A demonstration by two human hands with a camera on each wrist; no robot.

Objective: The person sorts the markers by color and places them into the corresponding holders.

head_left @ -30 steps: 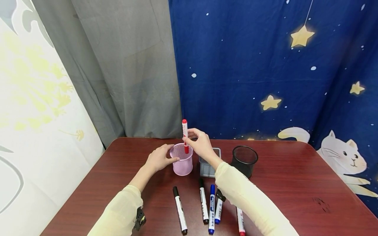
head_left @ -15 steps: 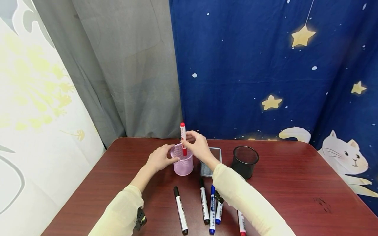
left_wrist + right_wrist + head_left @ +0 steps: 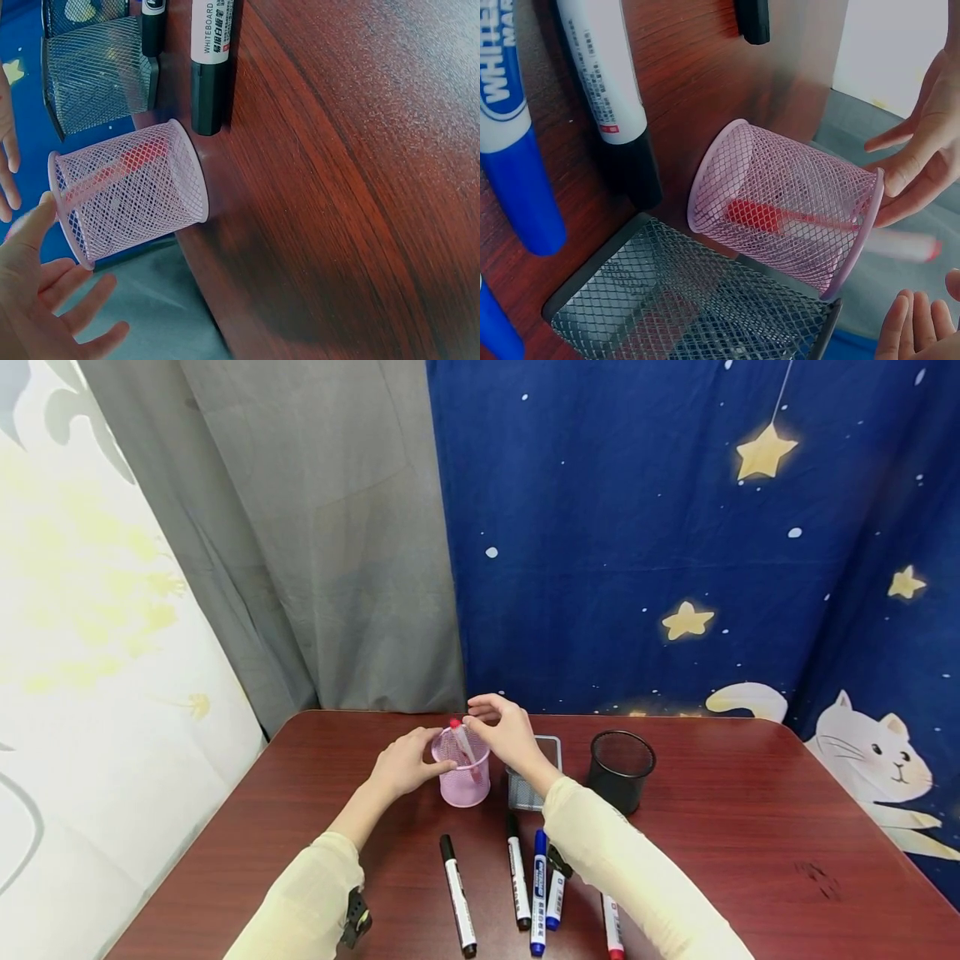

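A pink mesh pen holder (image 3: pixel 465 787) stands on the table, a red whiteboard marker (image 3: pixel 462 742) leaning inside it. Through the mesh, the marker's red cap end (image 3: pixel 757 216) shows low in the holder in the right wrist view; its other end sticks out past the rim. My left hand (image 3: pixel 405 762) holds the holder's rim from the left, thumb in front and fingers around the far side. Just right of the rim is my right hand (image 3: pixel 510 735), apart from the marker, its fingers loosely bent and holding nothing.
A grey rectangular mesh holder (image 3: pixel 527 792) stands partly behind my right wrist, with a round black mesh holder (image 3: pixel 618 789) further right. In front lie black markers (image 3: pixel 458 897), blue markers (image 3: pixel 538 902) and a red-capped marker (image 3: pixel 612 927), partly under my right sleeve.
The red marker, upright in my right hand before, has dropped into the pink holder and tilts left. My right hand has let go and its fingers have spread. The left hand stays at the rim.
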